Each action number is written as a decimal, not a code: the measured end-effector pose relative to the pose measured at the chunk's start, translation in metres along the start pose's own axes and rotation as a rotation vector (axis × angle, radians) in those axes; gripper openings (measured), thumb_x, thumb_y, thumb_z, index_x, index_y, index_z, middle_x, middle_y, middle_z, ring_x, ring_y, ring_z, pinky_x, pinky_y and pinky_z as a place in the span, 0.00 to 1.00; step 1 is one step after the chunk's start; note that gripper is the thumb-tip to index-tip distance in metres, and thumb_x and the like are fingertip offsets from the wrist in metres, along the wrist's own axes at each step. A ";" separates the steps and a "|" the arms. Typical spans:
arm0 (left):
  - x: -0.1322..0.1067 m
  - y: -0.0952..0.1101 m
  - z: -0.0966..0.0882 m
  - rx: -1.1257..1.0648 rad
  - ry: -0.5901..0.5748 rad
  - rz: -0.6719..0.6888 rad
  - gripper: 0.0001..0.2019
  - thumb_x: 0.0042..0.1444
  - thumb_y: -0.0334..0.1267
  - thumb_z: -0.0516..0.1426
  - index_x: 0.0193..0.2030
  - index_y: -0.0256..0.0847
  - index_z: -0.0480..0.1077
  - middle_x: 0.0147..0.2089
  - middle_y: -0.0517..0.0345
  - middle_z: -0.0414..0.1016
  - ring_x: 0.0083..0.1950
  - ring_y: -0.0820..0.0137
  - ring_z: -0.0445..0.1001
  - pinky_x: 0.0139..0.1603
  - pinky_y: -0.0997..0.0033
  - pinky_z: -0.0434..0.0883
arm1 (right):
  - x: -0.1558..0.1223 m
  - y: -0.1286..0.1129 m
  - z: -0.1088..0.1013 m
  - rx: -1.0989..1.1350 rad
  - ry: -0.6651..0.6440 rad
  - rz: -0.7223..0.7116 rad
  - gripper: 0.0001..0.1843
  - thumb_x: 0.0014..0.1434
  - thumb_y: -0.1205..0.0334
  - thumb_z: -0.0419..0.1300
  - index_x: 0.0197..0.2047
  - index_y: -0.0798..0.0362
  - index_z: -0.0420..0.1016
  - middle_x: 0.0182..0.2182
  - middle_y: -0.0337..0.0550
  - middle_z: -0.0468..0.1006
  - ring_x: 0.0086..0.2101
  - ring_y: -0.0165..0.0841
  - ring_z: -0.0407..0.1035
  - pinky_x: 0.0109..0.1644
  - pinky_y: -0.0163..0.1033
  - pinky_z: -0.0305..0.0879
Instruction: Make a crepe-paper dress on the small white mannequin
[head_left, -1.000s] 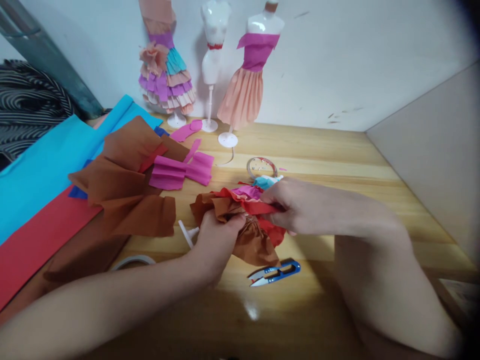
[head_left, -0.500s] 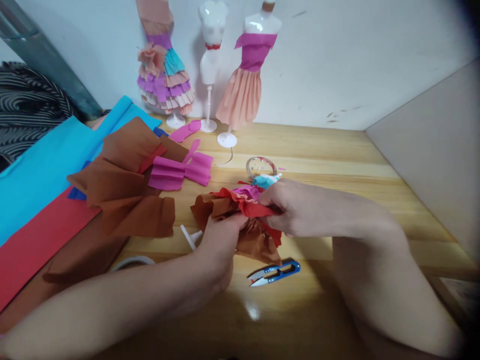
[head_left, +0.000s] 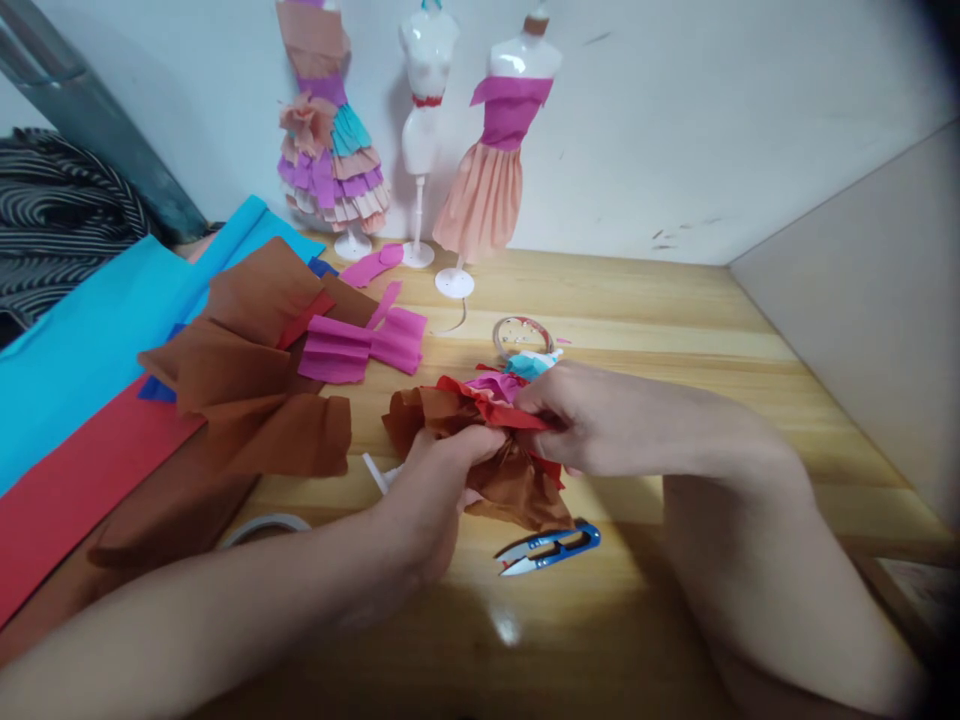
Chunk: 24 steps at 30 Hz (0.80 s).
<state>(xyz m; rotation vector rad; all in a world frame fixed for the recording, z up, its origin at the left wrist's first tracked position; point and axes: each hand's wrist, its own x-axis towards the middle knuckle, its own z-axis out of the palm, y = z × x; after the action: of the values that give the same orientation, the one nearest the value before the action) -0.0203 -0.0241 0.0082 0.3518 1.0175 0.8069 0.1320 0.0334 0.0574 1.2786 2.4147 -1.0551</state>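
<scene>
Both hands are on a small mannequin lying on the table, wearing a crepe paper dress (head_left: 525, 490) with brown, red, pink and light blue parts. My left hand (head_left: 442, 485) is closed on the brown skirt, its thumb pressing the gathered paper near the waist. My right hand (head_left: 566, 420) pinches the red ruffle (head_left: 495, 407) at the upper part of the dress. The mannequin's white stand (head_left: 377, 472) pokes out left of my left hand. Just below the skirt lies a pair of blue thread snips (head_left: 551, 546). The fingers under the paper are hidden.
Three small mannequins stand against the wall, among them one in a pink and peach dress (head_left: 501, 170). Brown paper pieces (head_left: 247, 350), pink scraps (head_left: 364, 342) and blue and red sheets (head_left: 90, 470) cover the left. Tape rolls lie behind (head_left: 496, 340) and at lower left (head_left: 266, 522).
My left thumb has shifted right along the gathered brown paper toward my right hand. The skirt's lower edge has spread slightly right, against the snips. My right hand has barely moved.
</scene>
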 end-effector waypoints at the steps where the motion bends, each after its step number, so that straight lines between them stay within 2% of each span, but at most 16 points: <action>1: -0.002 0.001 -0.002 -0.003 -0.018 -0.002 0.17 0.45 0.35 0.61 0.44 0.37 0.74 0.45 0.46 0.80 0.47 0.57 0.79 0.49 0.56 0.76 | 0.000 0.000 0.000 0.010 -0.001 -0.004 0.10 0.50 0.70 0.53 0.20 0.53 0.59 0.17 0.33 0.62 0.20 0.25 0.53 0.22 0.33 0.46; 4: -0.006 0.003 -0.005 -0.023 -0.011 0.006 0.18 0.47 0.34 0.61 0.47 0.37 0.73 0.47 0.47 0.80 0.49 0.58 0.78 0.50 0.58 0.75 | -0.001 -0.002 -0.001 0.027 0.000 -0.010 0.10 0.50 0.70 0.53 0.20 0.53 0.58 0.18 0.33 0.61 0.20 0.26 0.54 0.23 0.33 0.48; 9: -0.006 0.005 -0.002 -0.063 -0.070 0.060 0.11 0.49 0.32 0.59 0.41 0.35 0.76 0.41 0.49 0.80 0.43 0.63 0.78 0.45 0.65 0.76 | -0.001 -0.002 -0.001 0.028 0.016 -0.011 0.12 0.51 0.70 0.53 0.20 0.52 0.56 0.17 0.33 0.60 0.20 0.25 0.53 0.23 0.33 0.48; 15: -0.009 0.007 -0.004 -0.037 -0.055 0.058 0.10 0.49 0.33 0.59 0.39 0.35 0.74 0.40 0.51 0.79 0.43 0.64 0.77 0.43 0.68 0.75 | -0.004 -0.001 0.000 -0.053 0.037 0.046 0.13 0.56 0.61 0.56 0.22 0.54 0.66 0.18 0.36 0.64 0.20 0.26 0.55 0.24 0.33 0.47; 20: -0.010 0.014 -0.005 0.023 0.007 0.094 0.11 0.47 0.35 0.61 0.39 0.34 0.74 0.37 0.51 0.78 0.37 0.66 0.76 0.39 0.70 0.73 | -0.009 -0.019 0.009 -0.295 0.268 0.118 0.12 0.59 0.55 0.57 0.29 0.54 0.72 0.20 0.40 0.71 0.21 0.28 0.57 0.26 0.36 0.46; 22: -0.007 0.014 -0.003 0.002 0.026 0.109 0.10 0.46 0.35 0.61 0.37 0.34 0.74 0.34 0.52 0.78 0.35 0.68 0.75 0.38 0.70 0.73 | -0.008 -0.025 0.013 -0.384 0.357 0.160 0.11 0.60 0.57 0.55 0.32 0.55 0.73 0.23 0.44 0.73 0.22 0.30 0.60 0.27 0.37 0.45; 24: -0.004 0.012 -0.003 -0.034 0.059 0.114 0.08 0.45 0.33 0.61 0.34 0.34 0.75 0.33 0.53 0.79 0.34 0.68 0.76 0.38 0.70 0.73 | -0.007 -0.025 0.014 -0.418 0.395 0.185 0.11 0.61 0.61 0.53 0.31 0.55 0.72 0.23 0.46 0.74 0.22 0.31 0.60 0.27 0.37 0.44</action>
<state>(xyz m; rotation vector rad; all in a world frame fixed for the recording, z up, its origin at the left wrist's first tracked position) -0.0289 -0.0196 0.0169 0.3610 1.0445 0.9409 0.1141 0.0101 0.0628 1.6219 2.5292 -0.2387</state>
